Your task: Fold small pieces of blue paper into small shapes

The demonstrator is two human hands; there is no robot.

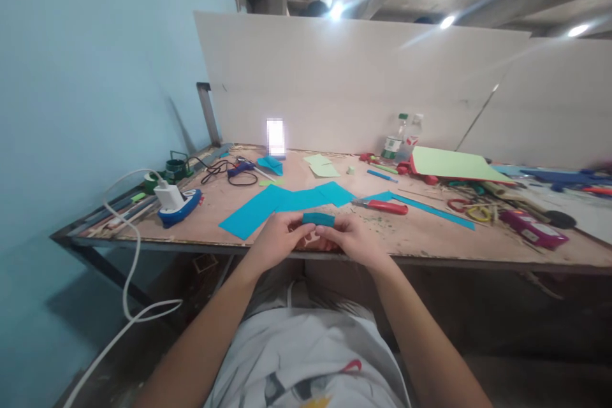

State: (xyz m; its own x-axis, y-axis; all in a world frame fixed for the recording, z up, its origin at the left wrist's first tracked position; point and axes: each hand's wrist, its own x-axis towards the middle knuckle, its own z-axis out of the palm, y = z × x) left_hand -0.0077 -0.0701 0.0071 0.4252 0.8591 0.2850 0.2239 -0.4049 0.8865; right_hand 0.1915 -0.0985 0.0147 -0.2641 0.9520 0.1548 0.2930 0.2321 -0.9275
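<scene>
At the table's front edge, my left hand (280,237) and my right hand (356,237) pinch a small piece of blue paper (319,218) between them. Both thumbs press on its near side, and it looks bent or folded. Just beyond my hands lie larger sheets of blue paper (253,209), overlapping in a row. A cutter knife with a red handle (388,206) rests right of them, its blade toward the blue sheets. Past it, a long narrow blue strip (433,210) stretches to the right.
On the left stand a blue power strip (179,210) with a white charger (168,194) and a tangled black cable (217,172). Behind are a lit phone (276,137), pale green paper (322,166) and bottles (392,145). Scissors (471,208) and a magenta box (534,228) lie right.
</scene>
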